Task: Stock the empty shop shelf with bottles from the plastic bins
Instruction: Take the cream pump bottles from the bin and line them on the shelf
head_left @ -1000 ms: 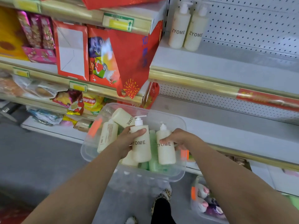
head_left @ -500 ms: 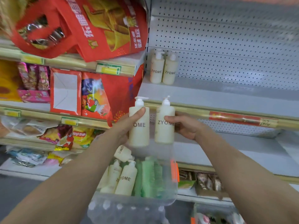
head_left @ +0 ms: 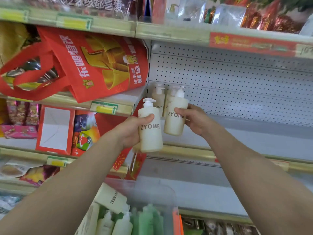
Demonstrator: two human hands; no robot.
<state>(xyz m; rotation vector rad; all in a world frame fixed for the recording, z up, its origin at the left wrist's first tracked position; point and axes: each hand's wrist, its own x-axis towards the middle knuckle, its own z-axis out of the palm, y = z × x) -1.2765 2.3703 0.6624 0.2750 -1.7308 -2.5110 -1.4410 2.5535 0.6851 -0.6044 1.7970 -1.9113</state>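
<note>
My left hand (head_left: 131, 131) grips a cream ZYOME pump bottle (head_left: 149, 133), held upright in front of the shelf's gold front rail. My right hand (head_left: 194, 119) holds a second cream pump bottle (head_left: 174, 121) a little higher, over the white shelf (head_left: 254, 138). Two more cream bottles (head_left: 158, 97) stand at the shelf's back left corner, partly hidden behind the held ones. Below, a clear plastic bin (head_left: 157, 192) holds several cream and green bottles (head_left: 145, 221).
A perforated white back panel (head_left: 237, 85) rises behind the shelf. A red gift bag (head_left: 94, 65) leans on the neighbouring shelf at left, close to the corner bottles. Snack packs fill the left shelves. Another stocked shelf hangs overhead.
Both hands have lifted their bottles out of the bin and up to the shelf's level. The right bottle now reaches over the shelf board, near the two standing bottles.
</note>
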